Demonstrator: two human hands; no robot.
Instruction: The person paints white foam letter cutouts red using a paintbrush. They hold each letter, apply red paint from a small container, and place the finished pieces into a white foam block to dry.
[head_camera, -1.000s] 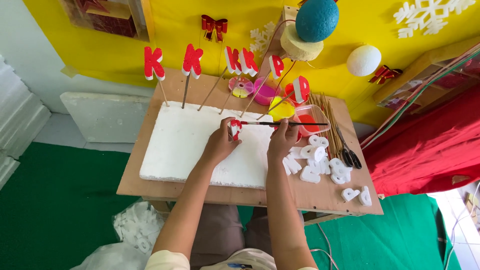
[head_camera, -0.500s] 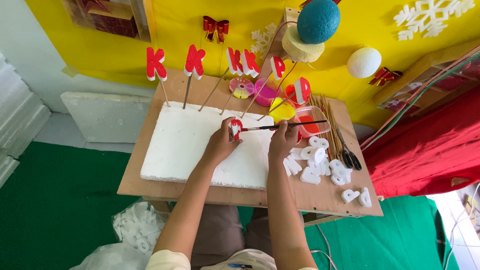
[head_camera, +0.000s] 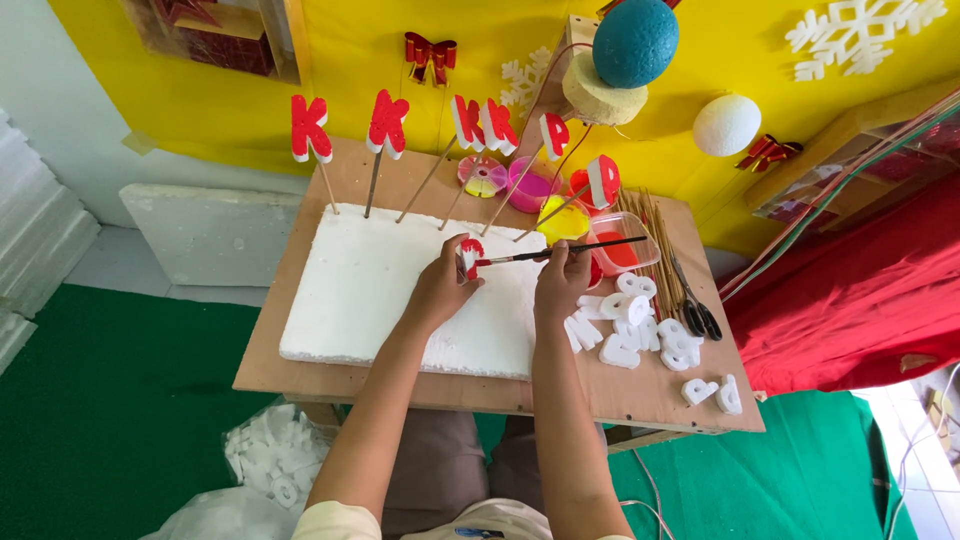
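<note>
My left hand holds a small white foam letter partly coated in red paint, above a white foam slab. My right hand grips a thin black paintbrush level, its tip touching the letter. Several red-painted foam letters on sticks stand stuck along the slab's far edge. A pile of unpainted white foam letters lies just right of my right hand.
The slab rests on a wooden board. Paint cups in pink, yellow and red stand at the back. A clear tub of red paint, wooden skewers and black scissors lie to the right. Yellow wall behind, green floor below.
Both hands stay nearly in place. The brush has shifted slightly along the letter, and the view has barely moved.
</note>
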